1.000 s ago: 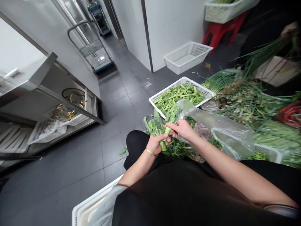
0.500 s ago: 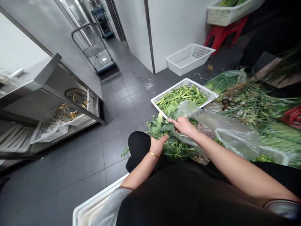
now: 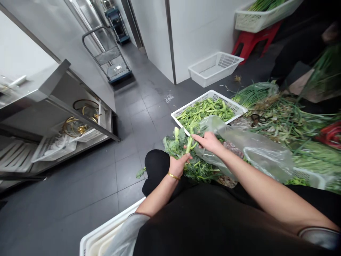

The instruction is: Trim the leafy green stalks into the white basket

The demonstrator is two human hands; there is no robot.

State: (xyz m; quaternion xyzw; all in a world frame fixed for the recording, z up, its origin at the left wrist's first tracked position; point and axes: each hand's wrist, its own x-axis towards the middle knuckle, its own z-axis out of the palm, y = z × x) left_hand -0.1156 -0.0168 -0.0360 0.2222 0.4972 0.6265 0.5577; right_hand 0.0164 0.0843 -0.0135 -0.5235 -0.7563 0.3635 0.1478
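My left hand (image 3: 179, 165) is closed around a bunch of leafy green vegetable stalks (image 3: 172, 143), their pale cut ends pointing up. My right hand (image 3: 210, 143) pinches the upper part of one thick light-green stalk (image 3: 189, 145), whose lower end sits at my left fingers. Just beyond both hands stands a white basket (image 3: 241, 108) filled with green stalks (image 3: 210, 109). Below my right hand lies a heap of loose leaves (image 3: 201, 170), partly covered by a clear plastic bag (image 3: 262, 156).
Spring onions (image 3: 287, 117) lie spread on the floor at right, near another person's dark-clothed leg (image 3: 295, 53). A white basket (image 3: 205, 79) sits by the wall, beside a red stool (image 3: 246, 42). A steel table (image 3: 39, 87) and a trolley (image 3: 118, 71) stand left.
A thick light-green stalk now shows upright between my two hands, its upper part in my right fingers. The bunch in my left hand has tilted slightly left.
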